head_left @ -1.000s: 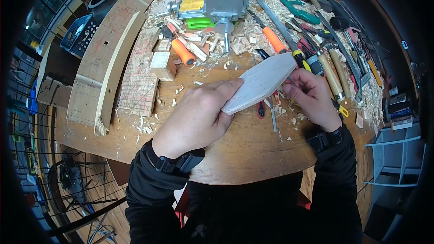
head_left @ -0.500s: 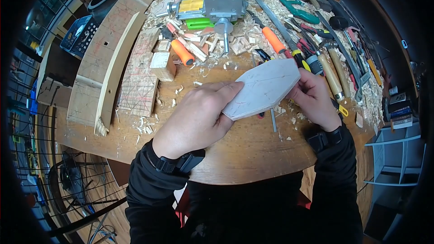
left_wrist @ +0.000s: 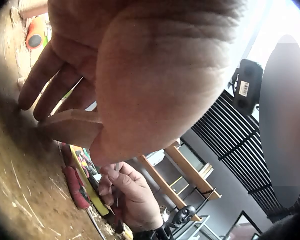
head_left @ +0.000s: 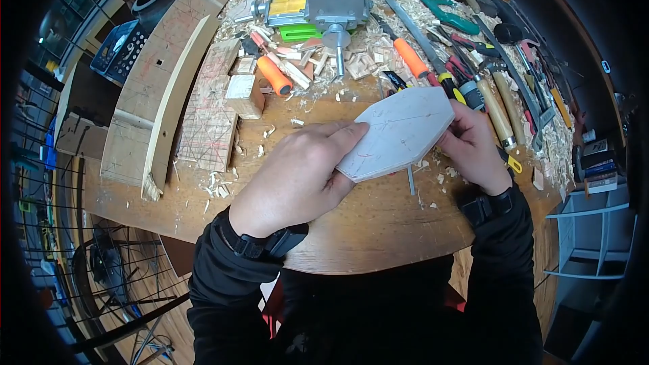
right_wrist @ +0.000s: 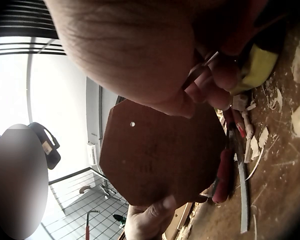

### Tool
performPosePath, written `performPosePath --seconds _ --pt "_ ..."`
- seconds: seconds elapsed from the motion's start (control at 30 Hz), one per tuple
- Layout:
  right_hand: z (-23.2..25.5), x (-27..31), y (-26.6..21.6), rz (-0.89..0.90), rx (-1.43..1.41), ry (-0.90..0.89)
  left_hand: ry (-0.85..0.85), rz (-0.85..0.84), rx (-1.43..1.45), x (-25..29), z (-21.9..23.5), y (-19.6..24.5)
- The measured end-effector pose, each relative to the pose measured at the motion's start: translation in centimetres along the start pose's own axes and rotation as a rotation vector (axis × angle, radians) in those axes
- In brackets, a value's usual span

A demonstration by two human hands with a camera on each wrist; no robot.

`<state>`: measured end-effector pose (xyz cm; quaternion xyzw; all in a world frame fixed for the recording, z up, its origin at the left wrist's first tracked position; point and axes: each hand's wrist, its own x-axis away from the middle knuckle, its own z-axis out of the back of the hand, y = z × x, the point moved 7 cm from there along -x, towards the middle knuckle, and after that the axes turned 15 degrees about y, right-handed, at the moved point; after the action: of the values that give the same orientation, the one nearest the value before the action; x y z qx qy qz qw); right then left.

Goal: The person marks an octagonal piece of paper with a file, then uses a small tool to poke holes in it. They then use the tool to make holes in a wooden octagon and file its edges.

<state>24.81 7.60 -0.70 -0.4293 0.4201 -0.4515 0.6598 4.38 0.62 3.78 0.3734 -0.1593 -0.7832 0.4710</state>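
A flat octagonal wooden board (head_left: 399,132) is tilted above the bench, its pale upper face marked with pencil lines. Its brown underside (right_wrist: 162,150) shows a small hole in the right wrist view. My left hand (head_left: 291,169) pinches the board's near left corner, fingers on top and thumb underneath. At the far right end is my right hand (head_left: 473,149), its fingertips partly hidden behind the board. Between its thumb and fingers, the right wrist view shows a thin metal shaft (right_wrist: 202,67) leading to a reddish handle; I cannot tell which tool this is.
A metal vise (head_left: 336,7) stands at the back among wood shavings. Orange-handled tools (head_left: 274,76) and a wood block (head_left: 245,96) lie ahead. Many hand tools, including a wooden handle (head_left: 495,113), cover the right side. A curved wooden strip (head_left: 177,105) lies at left.
The board has tipped so that more of its upper face shows to the head camera, and its right end has shifted slightly right and down. Both hands stay nearly in place.
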Motion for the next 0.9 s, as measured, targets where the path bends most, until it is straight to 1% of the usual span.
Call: performPosePath --seconds 0.13,0.33,0.53,0.63,0.7,0.83,0.9 --pt "0.00 -0.03 0.16 -0.006 0.008 -0.001 0.000 0.017 0.016 0.05 -0.03 -0.08" --pt "0.03 -0.04 0.03 0.024 0.001 0.016 0.018 -0.028 -0.011 0.25 -0.17 -0.26" --pt "0.26 -0.18 0.50 0.025 0.033 0.009 0.018 0.019 0.043 0.29 -0.02 -0.24" --pt "-0.02 -0.12 0.39 0.003 -0.026 0.010 -0.007 0.021 0.025 0.38 -0.10 -0.48" --pt "-0.02 -0.10 0.20 -0.002 -0.046 0.033 -0.024 0.050 0.055 0.36 -0.19 -0.54" --pt "0.15 -0.16 0.44 0.013 -0.005 0.009 -0.015 0.023 0.038 0.31 -0.14 -0.53" --pt "0.16 -0.17 0.42 0.024 -0.001 0.017 -0.044 0.066 0.044 0.28 -0.22 -0.69"
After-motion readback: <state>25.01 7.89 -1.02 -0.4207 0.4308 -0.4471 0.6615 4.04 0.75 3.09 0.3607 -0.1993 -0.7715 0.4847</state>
